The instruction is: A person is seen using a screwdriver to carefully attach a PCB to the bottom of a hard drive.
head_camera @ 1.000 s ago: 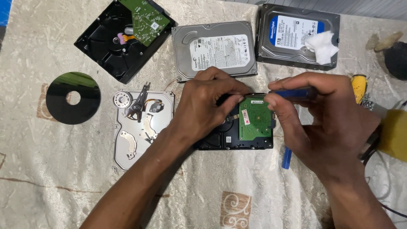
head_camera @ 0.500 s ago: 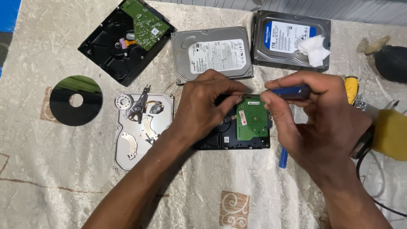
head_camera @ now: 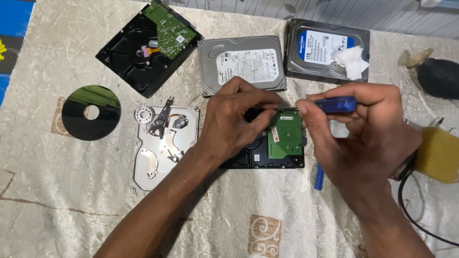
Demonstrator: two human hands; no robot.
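Note:
A black hard drive (head_camera: pixel 267 155) lies face down in the middle, its green circuit board (head_camera: pixel 286 138) showing. My left hand (head_camera: pixel 236 119) rests on its left part, fingers curled over the top edge, holding it in place. My right hand (head_camera: pixel 363 129) grips a blue-handled screwdriver (head_camera: pixel 337 104) held level above the drive's right edge; its tip is hidden by my fingers.
A silver drive lid (head_camera: pixel 165 145) with loose parts lies left of the drive, a shiny disc platter (head_camera: pixel 91 113) further left. Behind are an opened black drive (head_camera: pixel 143 50), a silver drive (head_camera: pixel 244 62) and a blue-labelled drive (head_camera: pixel 327 50) with white tissue. A blue tool (head_camera: pixel 319 177), yellow object (head_camera: pixel 437 153) and black blower (head_camera: pixel 437 76) lie right.
The view has shifted slightly, so all objects sit a little higher in frame. Both hands stay on the drive and screwdriver with only small finger movement.

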